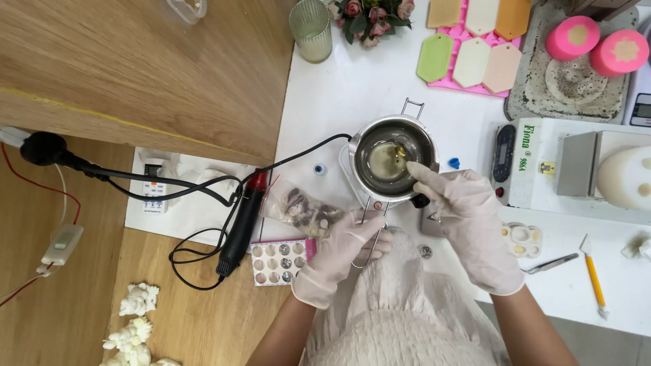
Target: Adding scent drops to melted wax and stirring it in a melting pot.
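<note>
- Our left hand [339,254], gloved, grips the wire handle [369,227] of the pot [392,158].
- Our right hand [464,217], gloved, reaches its fingers over the pot's rim, pinched narrow; we cannot tell what they hold.
- The pot, holding yellowish liquid, sits mid-bench near the front edge.
- A plastic bag [302,210] and heat gun [243,227] lie by the left edge; a pink mould [475,44] lies at the back.

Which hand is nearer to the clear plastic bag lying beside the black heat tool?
Left. The left hand touches the right end of the plastic bag while gripping the pot's wire handle. The right hand is farther right, fingertips at the metal pot rim.
</note>
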